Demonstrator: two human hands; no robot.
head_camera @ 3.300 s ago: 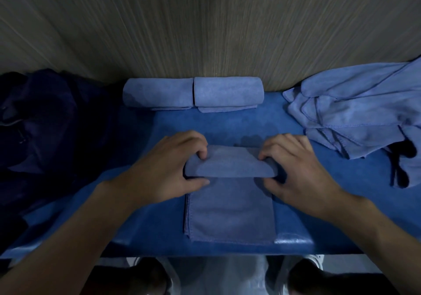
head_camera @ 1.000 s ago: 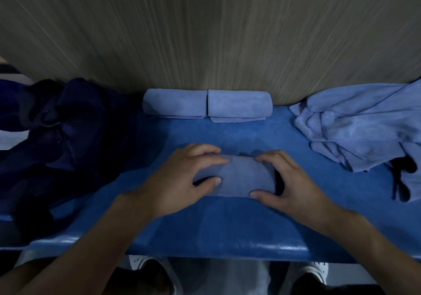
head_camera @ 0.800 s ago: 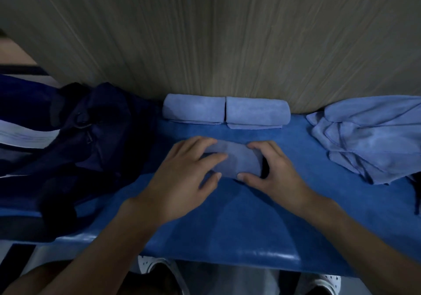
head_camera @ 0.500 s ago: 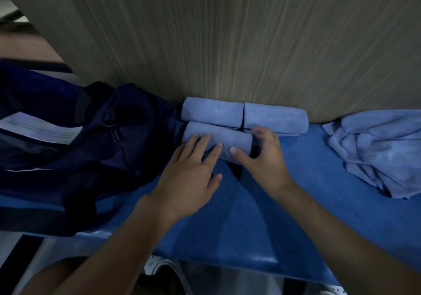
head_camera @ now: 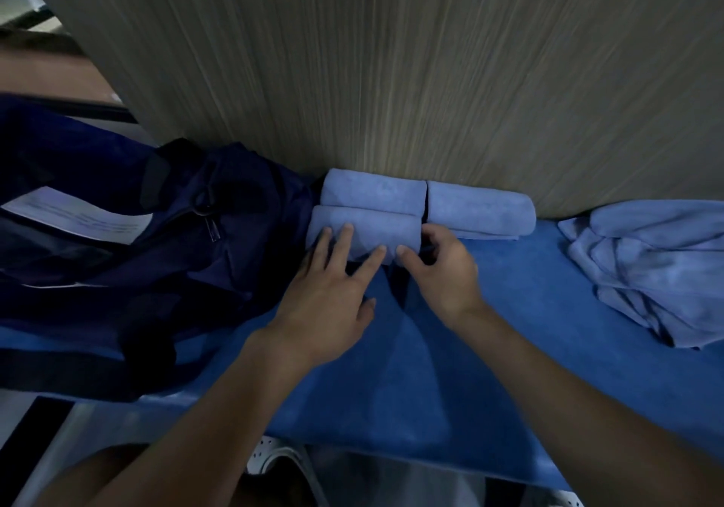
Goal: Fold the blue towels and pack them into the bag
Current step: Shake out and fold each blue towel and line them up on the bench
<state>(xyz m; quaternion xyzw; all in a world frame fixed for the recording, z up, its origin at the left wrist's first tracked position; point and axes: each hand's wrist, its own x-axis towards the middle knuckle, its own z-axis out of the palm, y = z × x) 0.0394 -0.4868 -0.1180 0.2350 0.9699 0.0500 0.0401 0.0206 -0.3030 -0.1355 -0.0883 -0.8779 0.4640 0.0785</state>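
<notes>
One dark bag (head_camera: pixel 117 240) slumps at the left end of the blue worktop (head_camera: pixel 391 389), with a white sheet (head_camera: pixel 78 218) showing on top of it. In the dim light I cannot tell whether its mouth is open. It sits close beside the rolled towels, probably so that packing will be a short move.

Just right of the bag, three rolled towels are ranked against the wooden wall (head_camera: pixel 391 75). The back left roll (head_camera: pixel 372 191) and back right roll (head_camera: pixel 480 209) lie end to end and touch the wall, which seems to stop them unrolling. The front roll (head_camera: pixel 368 228) lies pressed along the near side of the back left roll, with its left end at or very near the bag.

The left hand (head_camera: pixel 329 295) lies flat over the front roll, fingers straight and spread, apparently pressing it down and back so it holds its shape. The right hand (head_camera: pixel 442 271) is curled at the roll's right end, thumb on the near corner and fingers bent round the end. It pinches the end, likely to square the roll with its neighbour. By my reading this roll is being set in place, and none of the three is in the bag yet.

Well apart at the far right, loose towels (head_camera: pixel 646 271) lie in a crumpled heap on the worktop, on the right hand's side for folding next.
</notes>
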